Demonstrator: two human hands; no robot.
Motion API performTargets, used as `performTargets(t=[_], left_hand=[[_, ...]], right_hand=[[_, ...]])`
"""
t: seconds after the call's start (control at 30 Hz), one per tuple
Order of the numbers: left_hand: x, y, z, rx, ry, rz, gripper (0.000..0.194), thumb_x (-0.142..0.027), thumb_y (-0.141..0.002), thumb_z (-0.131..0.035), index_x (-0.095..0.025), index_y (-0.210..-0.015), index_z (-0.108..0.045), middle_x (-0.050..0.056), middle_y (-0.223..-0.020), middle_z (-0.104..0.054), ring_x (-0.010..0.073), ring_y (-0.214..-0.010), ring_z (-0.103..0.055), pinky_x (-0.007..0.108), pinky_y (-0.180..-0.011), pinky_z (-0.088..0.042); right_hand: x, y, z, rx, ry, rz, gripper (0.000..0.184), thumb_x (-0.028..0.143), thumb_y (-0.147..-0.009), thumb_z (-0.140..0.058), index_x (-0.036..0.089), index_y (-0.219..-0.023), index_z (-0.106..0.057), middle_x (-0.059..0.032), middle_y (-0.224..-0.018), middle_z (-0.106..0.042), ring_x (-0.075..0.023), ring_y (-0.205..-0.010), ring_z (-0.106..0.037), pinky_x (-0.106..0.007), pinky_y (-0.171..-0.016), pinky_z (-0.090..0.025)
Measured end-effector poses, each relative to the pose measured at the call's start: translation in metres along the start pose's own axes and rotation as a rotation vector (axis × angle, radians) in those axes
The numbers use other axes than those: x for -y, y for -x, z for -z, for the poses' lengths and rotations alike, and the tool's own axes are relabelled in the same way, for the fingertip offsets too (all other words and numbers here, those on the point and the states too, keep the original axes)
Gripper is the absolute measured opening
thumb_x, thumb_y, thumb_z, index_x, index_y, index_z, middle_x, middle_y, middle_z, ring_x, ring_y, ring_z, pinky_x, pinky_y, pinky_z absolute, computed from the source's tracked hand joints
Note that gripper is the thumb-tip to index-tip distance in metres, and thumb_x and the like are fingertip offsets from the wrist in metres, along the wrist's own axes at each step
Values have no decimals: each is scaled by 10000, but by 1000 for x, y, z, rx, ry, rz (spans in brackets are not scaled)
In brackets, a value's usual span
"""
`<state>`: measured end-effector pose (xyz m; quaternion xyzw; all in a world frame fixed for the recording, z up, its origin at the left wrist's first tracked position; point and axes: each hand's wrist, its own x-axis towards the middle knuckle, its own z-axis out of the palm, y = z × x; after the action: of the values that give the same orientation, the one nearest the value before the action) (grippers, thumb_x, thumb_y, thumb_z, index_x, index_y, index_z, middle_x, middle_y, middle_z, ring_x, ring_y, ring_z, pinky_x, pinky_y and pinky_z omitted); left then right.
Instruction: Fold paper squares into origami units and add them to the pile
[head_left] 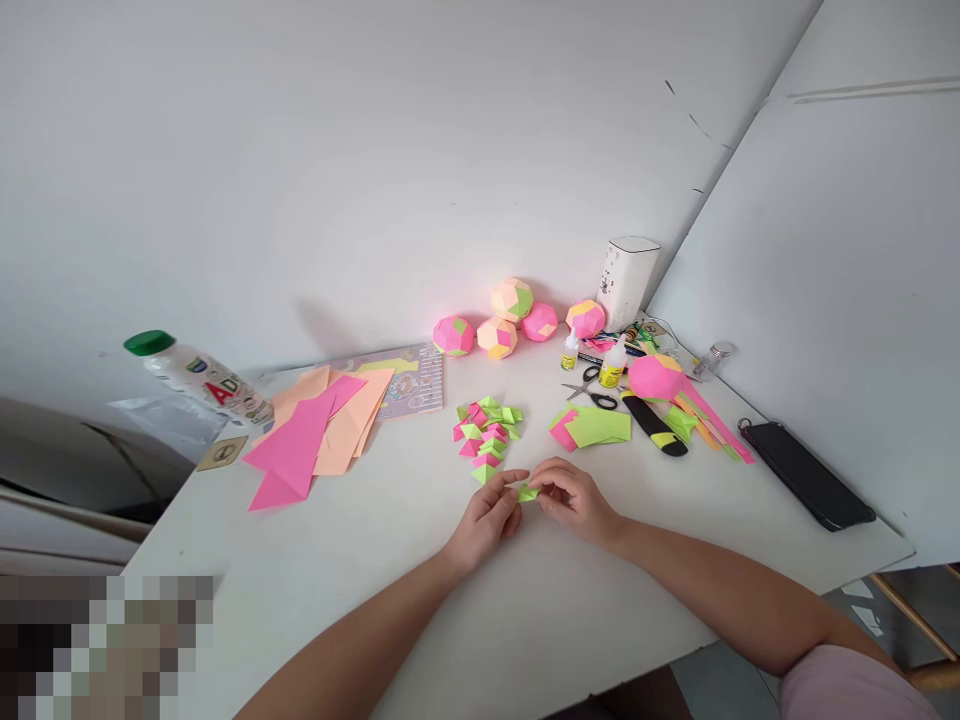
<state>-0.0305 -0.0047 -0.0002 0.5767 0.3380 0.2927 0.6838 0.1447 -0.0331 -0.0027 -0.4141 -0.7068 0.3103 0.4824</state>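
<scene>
A small green paper piece (pixel 528 494) is pinched between my two hands above the white table (pixel 375 560). My left hand (pixel 491 518) grips its left side, thumb and fingers closed. The right side is held in the fingertips of my right hand (pixel 574 500); its folds are partly hidden by the fingers. Just beyond my left hand lies a pile of folded pink and green paper pieces (pixel 487 432). Flat green paper pieces (pixel 604 428), with pink ones beside them, lie past my right hand.
Scissors (pixel 600 398), glue bottles (pixel 613 364) and a black-and-yellow cutter (pixel 654 424) lie at right, near a phone (pixel 810 474). Paper balls (pixel 497 338) line the wall. Pink sheets (pixel 300 445) and a white bottle with a green cap (pixel 199 375) are left.
</scene>
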Motion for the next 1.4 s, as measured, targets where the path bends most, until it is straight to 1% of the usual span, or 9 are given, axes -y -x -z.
performTargets(t=[0.37,0.53,0.63,0.73,0.87,0.97,1.1,1.27,1.4], left_hand=[[-2,0,-4,-30,-77,-20,385,-444,-875,-367,-145,-1083,-491,-52,-520,-457,107,-495,-413,237,-519,-346],[2,3,-6,-163,-138,-76,250,-362,-879,-369,-182,-1024,-463,-33,-608,-495,124,-553,-478,258,-552,-398],[5,6,-6,-261,-433,-209,150,-240,-858,-368,-187,-903,-501,11,-689,-533,145,-614,-499,271,-564,-411],[4,6,-7,-263,-861,-403,163,-148,-810,-392,-182,-816,-551,66,-800,-575,199,-779,-516,335,-694,-427],[2,4,-9,-278,-1234,-416,199,-163,-793,-416,-167,-868,-601,110,-942,-573,255,-921,-499,407,-806,-409],[7,2,-7,-246,-1358,-399,325,-242,-808,-431,-140,-1083,-573,148,-1150,-540,305,-1118,-431,446,-936,-344],[13,-2,5,-125,-1441,-295,539,-417,-866,-341,-119,-1309,-419,177,-1402,-344,338,-1297,-262,478,-1045,-188],[3,-15,34,215,-1415,-174,726,-620,-822,-268,-193,-1407,-209,122,-1487,-109,296,-1364,-67,454,-1070,-114],[-6,-31,48,169,-1425,-156,791,-660,-798,-262,-161,-1409,-195,143,-1482,-92,296,-1364,-61,461,-1072,-98]], right_hand=[[7,-1,1,4,10,-171,204,347,-862,-484,186,-867,-609,-35,-755,-550,-111,-552,-509,-240,-499,-434],[5,-3,2,-11,-79,-278,220,370,-850,-501,178,-752,-547,-22,-766,-511,-102,-546,-510,-225,-466,-430],[1,-4,3,-42,-134,-338,245,398,-833,-517,173,-738,-534,-28,-800,-489,-97,-531,-506,-217,-414,-418],[-3,-5,4,-49,-128,-356,266,418,-825,-520,168,-737,-546,-31,-811,-481,-102,-537,-513,-226,-411,-435],[-9,-9,5,-59,-114,-394,289,448,-782,-557,159,-771,-554,-21,-776,-497,-88,-478,-489,-224,-371,-436],[-12,-14,5,-72,-81,-418,283,436,-780,-546,154,-776,-555,-2,-725,-509,-70,-413,-465,-210,-339,-420],[-19,-24,4,-56,-5,-476,236,388,-793,-518,155,-788,-559,13,-648,-518,-77,-386,-470,-184,-293,-380],[-31,-45,3,-28,122,-493,178,323,-789,-529,162,-813,-603,-22,-744,-576,-90,-429,-526,-175,-280,-368],[-40,-68,-1,-60,162,-505,155,284,-799,-527,166,-847,-614,-34,-789,-601,-84,-434,-528,-163,-273,-344]])
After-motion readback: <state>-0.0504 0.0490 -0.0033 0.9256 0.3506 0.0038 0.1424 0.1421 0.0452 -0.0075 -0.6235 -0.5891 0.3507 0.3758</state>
